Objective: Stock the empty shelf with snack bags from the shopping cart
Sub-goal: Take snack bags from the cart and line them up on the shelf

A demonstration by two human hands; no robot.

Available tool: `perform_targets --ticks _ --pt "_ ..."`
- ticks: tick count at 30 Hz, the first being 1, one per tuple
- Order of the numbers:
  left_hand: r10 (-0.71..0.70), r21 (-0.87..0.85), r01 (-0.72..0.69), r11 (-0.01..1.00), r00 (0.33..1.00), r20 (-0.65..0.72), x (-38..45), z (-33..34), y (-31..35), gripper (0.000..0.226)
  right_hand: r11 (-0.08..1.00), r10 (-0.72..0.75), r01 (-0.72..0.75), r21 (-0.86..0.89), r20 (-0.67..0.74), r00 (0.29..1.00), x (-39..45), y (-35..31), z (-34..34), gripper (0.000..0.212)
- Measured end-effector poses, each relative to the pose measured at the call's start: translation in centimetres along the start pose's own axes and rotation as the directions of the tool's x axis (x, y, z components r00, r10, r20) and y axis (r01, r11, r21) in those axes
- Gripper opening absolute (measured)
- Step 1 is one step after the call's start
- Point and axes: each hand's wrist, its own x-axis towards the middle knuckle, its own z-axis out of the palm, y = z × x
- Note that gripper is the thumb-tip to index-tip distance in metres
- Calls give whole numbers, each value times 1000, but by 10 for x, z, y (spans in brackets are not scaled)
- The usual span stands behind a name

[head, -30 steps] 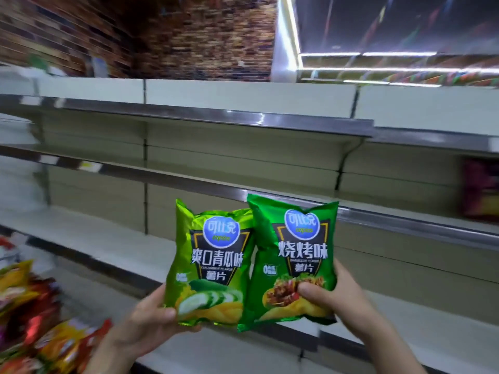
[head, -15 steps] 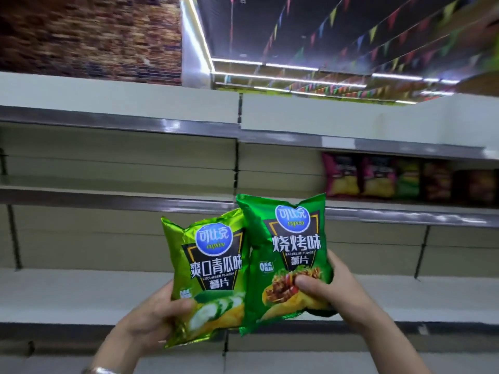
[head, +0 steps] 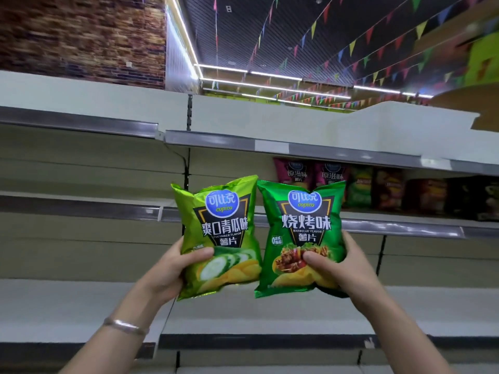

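I hold two chip bags upright in front of the shelving. My left hand grips the lower left of a light green cucumber-flavour bag, thumb across its front. My right hand grips the lower right of a darker green barbecue-flavour bag, thumb on its picture. The bags stand side by side, edges nearly touching, level with the middle shelf. The shopping cart is out of view.
Several snack bags stand in a row on the middle shelf at the right, behind the barbecue bag. The top shelf and the deep bottom shelf run across the view. A vertical upright splits the shelving.
The view has swung right and upward, the cart has left the frame, and the stocked row of bags has come into sight. Both hands have risen and the two bags no longer overlap.
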Motion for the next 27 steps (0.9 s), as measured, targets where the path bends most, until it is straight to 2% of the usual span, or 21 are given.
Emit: perform_targets --ticks 2,4,8,12,15,21,25,27 --pt "22 17 -22 1000 1000 -21 10 8 1 94 1000 -13 13 7 7 1000 8 2 -9 83" --pt "36 31 -35 999 999 -27 20 14 3 82 1000 -20 19 13 13 1000 18 5 -16 90" --pt "55 75 -55 996 998 -3 41 16 11 100 999 -39 38 34 30 999 40 8 -21 91" --pt "11 178 -24 984 997 76 66 11 21 91 996 -63 60 70 37 997 61 11 -10 85" --pt "0 234 -17 972 997 73 85 8 25 105 993 -74 70 97 35 997 75 11 1 83" --pt "55 133 -60 989 998 42 121 -16 33 114 990 -119 118 83 17 993 101 11 14 73" --pt "65 175 -78 982 995 78 140 -26 39 115 988 -120 124 90 -43 992 116 17 36 70" --pt "106 196 -108 975 994 25 148 -24 37 117 988 -113 118 96 -56 992 123 22 46 73"
